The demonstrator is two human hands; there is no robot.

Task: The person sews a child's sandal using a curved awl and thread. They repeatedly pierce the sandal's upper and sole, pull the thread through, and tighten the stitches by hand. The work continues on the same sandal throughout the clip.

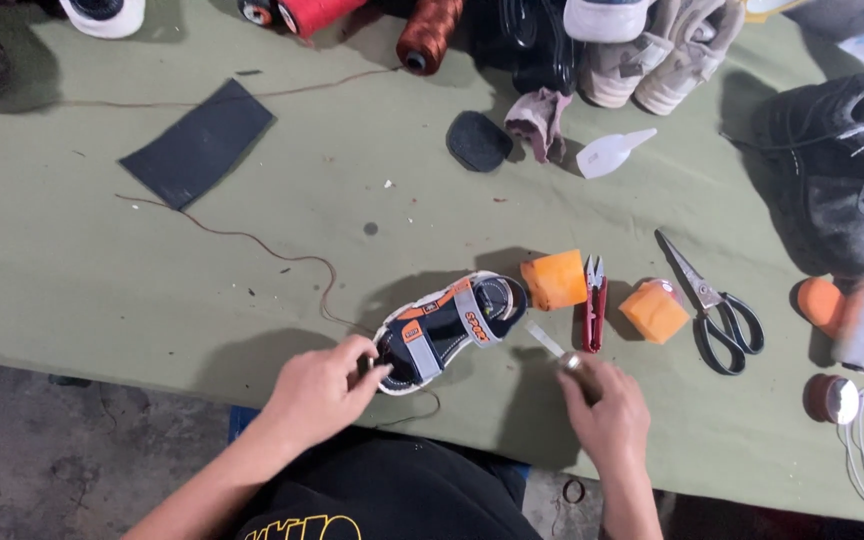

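Note:
A small child's sandal [449, 327] with black, grey and orange straps lies on the green table cover [102, 260] near its front edge. My left hand [324, 390] grips the sandal's heel end. My right hand [607, 415] is closed around a thin tool [552, 345] with a metal collar and a pale flat blade. The blade points up-left toward the sandal's toe end. A brown thread [282, 258] trails from the sandal across the cover to the left.
Red thread snips [593, 305] lie between two orange blocks [555, 279], black-handled scissors [712, 305] to their right. A dark sheet [200, 142], thread cones [430, 32], a black patch [478, 141], a white nozzle [612, 153] and several shoes [837, 170] crowd the back.

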